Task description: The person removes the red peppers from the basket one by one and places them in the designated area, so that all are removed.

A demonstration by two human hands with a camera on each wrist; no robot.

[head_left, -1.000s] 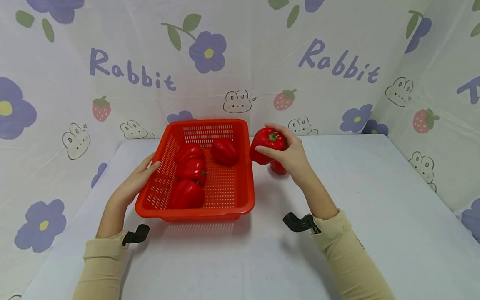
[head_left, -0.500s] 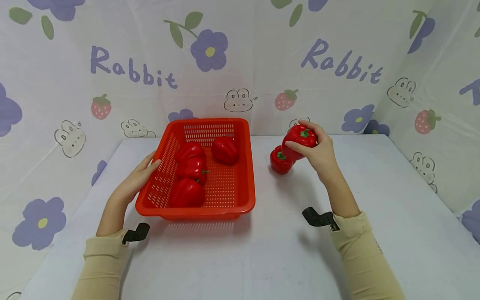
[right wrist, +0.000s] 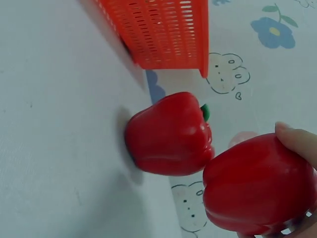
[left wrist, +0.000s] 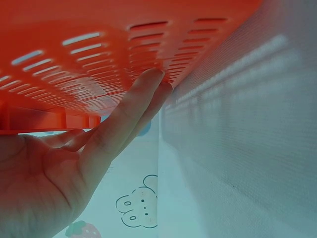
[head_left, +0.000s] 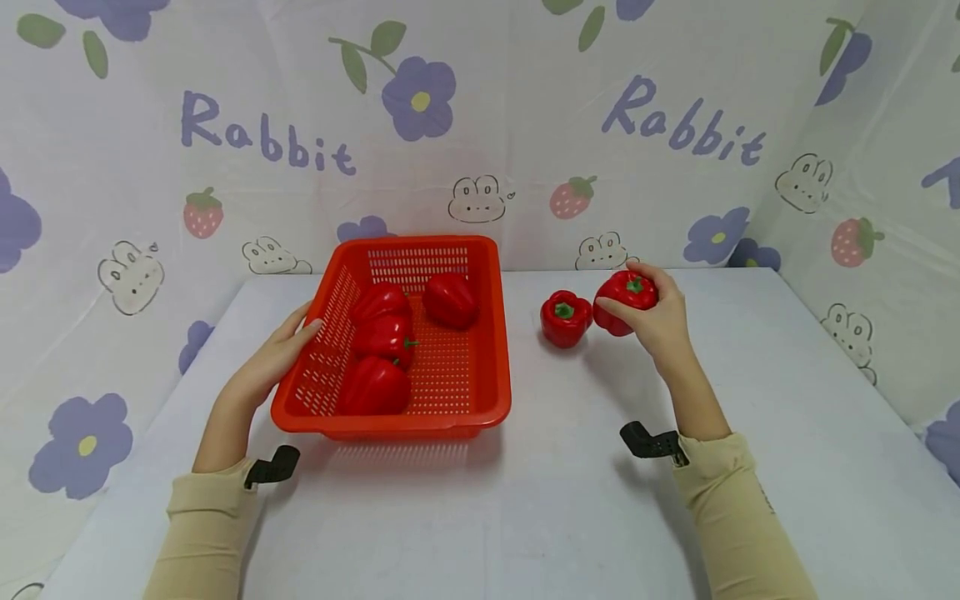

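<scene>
My right hand (head_left: 660, 312) grips a red bell pepper (head_left: 626, 302) by its sides, thumb toward me and green stem up. In the right wrist view this bell pepper (right wrist: 257, 183) is close above the table and overlaps a second one. That second bell pepper (head_left: 564, 320) stands upright on the table between my right hand and the basket. At the left, my left hand (head_left: 273, 354) holds the orange-red plastic basket (head_left: 491, 408), thumb at the rim and fingers along the slotted outer wall (left wrist: 148, 44). Several red bell peppers (head_left: 377, 387) lie inside the basket, mostly along its left side.
The white table (head_left: 540, 517) runs back to a fabric backdrop (head_left: 525, 117) printed with flowers, rabbits and strawberries. A black wrist mount (head_left: 273, 467) sits at the left cuff and another black mount (head_left: 651, 442) at the right one.
My right hand has carried the bell pepper from the basket's right rim to the right and lower, past the standing bell pepper, which now shows fully. My left hand and the basket stay put.
</scene>
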